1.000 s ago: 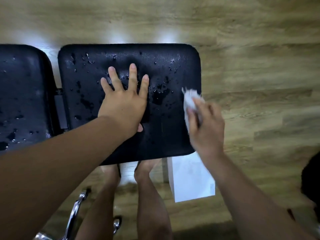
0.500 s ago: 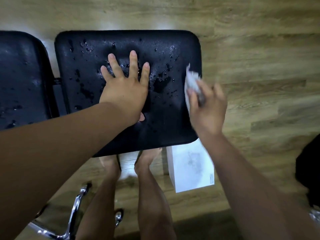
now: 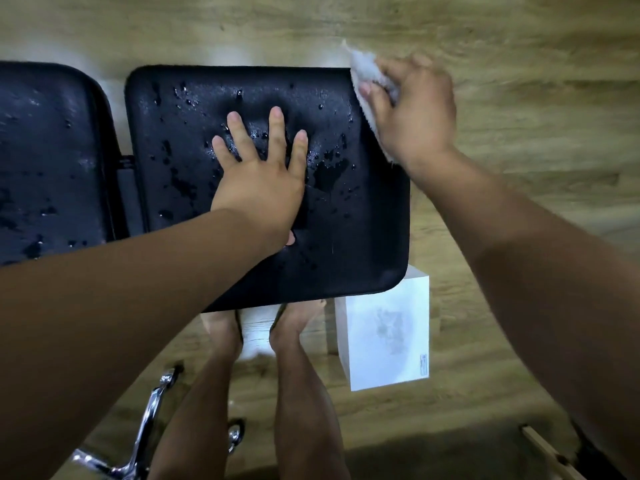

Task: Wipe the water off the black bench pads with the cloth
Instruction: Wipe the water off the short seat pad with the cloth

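The left hand [image 3: 258, 183] lies flat on the middle of the wet black bench pad [image 3: 360, 237], fingers straight and spread wide. The right hand [image 3: 414, 112] grips a crumpled white cloth [image 3: 365, 69], fingers curled round it, at the pad's far right corner. Water drops [image 3: 327, 173] dot this pad and the second pad [image 3: 48, 150] to its left. A white box [image 3: 384, 330] stands on the wooden floor [image 3: 519, 98] by the near right corner.

left hand [image 3: 258, 188] on pad [image 3: 363, 244], right strip free (wet)
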The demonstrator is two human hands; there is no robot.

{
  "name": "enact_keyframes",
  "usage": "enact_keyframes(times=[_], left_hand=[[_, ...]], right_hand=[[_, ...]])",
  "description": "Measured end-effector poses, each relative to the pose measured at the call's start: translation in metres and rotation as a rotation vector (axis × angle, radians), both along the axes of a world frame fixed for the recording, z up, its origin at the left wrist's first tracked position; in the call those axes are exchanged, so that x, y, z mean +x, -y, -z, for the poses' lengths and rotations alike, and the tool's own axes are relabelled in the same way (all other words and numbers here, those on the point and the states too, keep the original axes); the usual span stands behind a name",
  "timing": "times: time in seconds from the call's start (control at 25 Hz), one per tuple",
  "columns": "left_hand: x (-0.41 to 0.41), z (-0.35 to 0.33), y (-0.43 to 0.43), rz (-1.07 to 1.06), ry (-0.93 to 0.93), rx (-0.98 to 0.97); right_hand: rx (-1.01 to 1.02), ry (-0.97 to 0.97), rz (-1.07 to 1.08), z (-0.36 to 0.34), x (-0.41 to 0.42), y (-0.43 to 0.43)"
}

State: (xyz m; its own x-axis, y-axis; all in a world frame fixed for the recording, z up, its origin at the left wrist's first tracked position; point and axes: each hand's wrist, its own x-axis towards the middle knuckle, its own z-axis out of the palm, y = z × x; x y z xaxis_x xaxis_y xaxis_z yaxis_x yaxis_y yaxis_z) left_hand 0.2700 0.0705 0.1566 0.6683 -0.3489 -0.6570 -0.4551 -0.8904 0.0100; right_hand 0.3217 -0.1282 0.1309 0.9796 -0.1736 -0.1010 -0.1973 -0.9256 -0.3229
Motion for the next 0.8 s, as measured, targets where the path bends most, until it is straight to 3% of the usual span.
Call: enact_keyframes(times=[0.12, 0.24, 0.32, 0.48, 0.56, 0.68, 0.8], left_hand=[[-0.001, 0.001, -0.001, -0.020, -0.002, -0.021], [-0.007, 0.005, -0.001, -0.006, 0.029, -0.029], [-0.007, 0.004, -0.001, -0.010, 0.038, -0.027], [-0.003, -0.001, 0.001, -0.044, 0.009, -0.022], [-0.003, -0.002, 0.001, -0.039, 0.005, -0.012], [-0.004, 0.001, 0.001, -0.026, 0.017, -0.024], [-0.008, 0.008, -0.003, -0.016, 0.059, -0.040]], right_hand=[[0.049, 0.038, 0.010, -0.009, -0.112, -0.004], [0.119, -0.118, 0.073, -0.031, -0.207, -0.015], [0.097, -0.107, 0.064, -0.024, -0.169, -0.014], [-0.039, -0.019, 0.037, -0.011, -0.011, -0.015], [-0.013, -0.008, 0.052, -0.005, 0.005, -0.015], [-0.007, 0.065, 0.058, -0.002, -0.097, -0.016], [0.121, -0.164, 0.020, -0.023, -0.219, -0.022]])
